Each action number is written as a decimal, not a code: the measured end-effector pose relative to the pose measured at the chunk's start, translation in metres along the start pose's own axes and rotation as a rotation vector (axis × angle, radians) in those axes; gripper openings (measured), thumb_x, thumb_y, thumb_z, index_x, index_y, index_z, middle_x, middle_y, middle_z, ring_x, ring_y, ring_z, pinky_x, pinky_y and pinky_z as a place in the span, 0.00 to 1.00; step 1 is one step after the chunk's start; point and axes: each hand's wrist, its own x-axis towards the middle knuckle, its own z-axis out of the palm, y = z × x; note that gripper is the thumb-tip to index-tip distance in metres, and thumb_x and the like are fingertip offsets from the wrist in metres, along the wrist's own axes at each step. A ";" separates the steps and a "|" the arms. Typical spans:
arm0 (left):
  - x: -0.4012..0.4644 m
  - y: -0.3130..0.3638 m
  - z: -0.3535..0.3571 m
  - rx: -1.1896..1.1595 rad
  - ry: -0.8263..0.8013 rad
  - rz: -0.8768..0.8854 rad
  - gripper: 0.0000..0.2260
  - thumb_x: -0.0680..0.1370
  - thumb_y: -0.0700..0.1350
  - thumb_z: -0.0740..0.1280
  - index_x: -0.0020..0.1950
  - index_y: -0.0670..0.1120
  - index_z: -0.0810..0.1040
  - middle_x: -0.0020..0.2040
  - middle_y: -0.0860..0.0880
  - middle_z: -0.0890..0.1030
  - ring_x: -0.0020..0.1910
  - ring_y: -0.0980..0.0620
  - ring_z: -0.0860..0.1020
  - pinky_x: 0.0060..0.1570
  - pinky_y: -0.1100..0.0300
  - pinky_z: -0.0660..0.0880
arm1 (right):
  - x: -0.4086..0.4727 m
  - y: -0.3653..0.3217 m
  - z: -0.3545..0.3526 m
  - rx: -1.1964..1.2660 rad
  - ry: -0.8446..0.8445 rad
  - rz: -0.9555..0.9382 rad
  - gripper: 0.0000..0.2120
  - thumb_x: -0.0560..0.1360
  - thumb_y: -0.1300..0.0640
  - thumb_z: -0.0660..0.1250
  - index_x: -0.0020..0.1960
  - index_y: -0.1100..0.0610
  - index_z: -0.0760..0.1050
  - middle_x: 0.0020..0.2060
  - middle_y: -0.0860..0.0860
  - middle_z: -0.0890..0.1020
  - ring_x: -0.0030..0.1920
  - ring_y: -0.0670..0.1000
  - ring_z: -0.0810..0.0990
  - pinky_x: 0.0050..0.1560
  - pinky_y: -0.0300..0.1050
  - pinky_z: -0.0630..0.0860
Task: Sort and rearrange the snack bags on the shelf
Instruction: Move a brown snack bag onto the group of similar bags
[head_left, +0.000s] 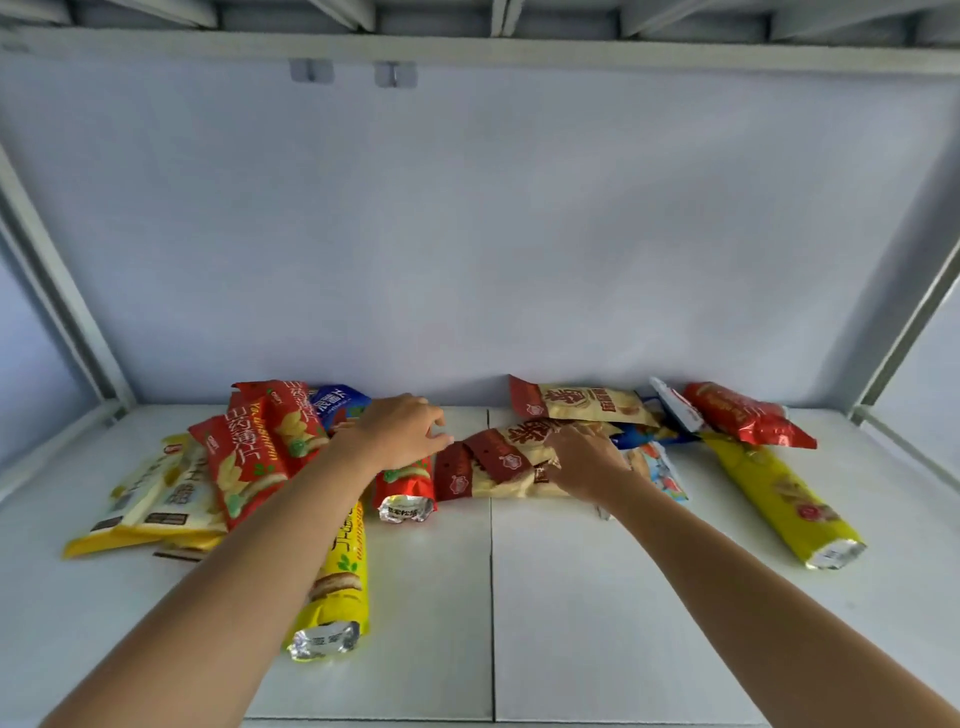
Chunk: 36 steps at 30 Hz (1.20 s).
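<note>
white shelf (571, 597) boards run under both my arms, with a seam down the middle and a pale back wall (467, 234) behind. my left hand (402, 434) hovers over a red bag (405, 486) with a silver crimped end, fingers loosely curled and holding nothing as far as i can see. my right hand (587, 467) rests on the beige and maroon bags (498, 462) lying across the seam, fingers bent over the upper one; whether it truly grips the wrapper i cannot tell, since the fingertips are hidden from me.

to the left, two red bags (260, 447) lean on each other over a pile of cream and yellow bags (150, 504), with a blue bag (340, 405) tucked behind near the wall. a long yellow bag (337, 587) lies under my left forearm, pointing toward me. another beige bag (582, 402) lies against the wall on the right, next to a red bag with a shiny wrapper (743, 413), which overlaps the far end of a second long yellow bag (779, 499). a light blue packet (667, 475) peeks out just beside my right wrist.
</note>
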 end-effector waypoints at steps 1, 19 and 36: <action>0.004 0.009 0.004 -0.002 -0.008 -0.003 0.19 0.79 0.59 0.60 0.62 0.49 0.76 0.62 0.47 0.78 0.61 0.48 0.75 0.52 0.55 0.71 | -0.001 0.010 0.003 -0.012 -0.009 -0.013 0.19 0.78 0.52 0.60 0.67 0.55 0.71 0.66 0.53 0.72 0.67 0.55 0.70 0.67 0.52 0.67; -0.017 0.054 0.038 -0.002 -0.082 -0.301 0.19 0.80 0.59 0.58 0.65 0.50 0.74 0.61 0.49 0.78 0.58 0.48 0.77 0.50 0.54 0.71 | 0.030 0.055 0.083 -0.401 0.138 -0.327 0.30 0.73 0.61 0.69 0.72 0.59 0.61 0.68 0.57 0.68 0.68 0.58 0.68 0.73 0.58 0.58; -0.014 0.074 0.013 -0.610 -0.047 -0.497 0.22 0.80 0.59 0.59 0.69 0.48 0.69 0.59 0.48 0.80 0.55 0.52 0.79 0.58 0.53 0.76 | -0.008 0.087 0.002 1.165 0.297 0.076 0.10 0.76 0.60 0.66 0.39 0.51 0.81 0.34 0.51 0.82 0.36 0.55 0.78 0.37 0.47 0.72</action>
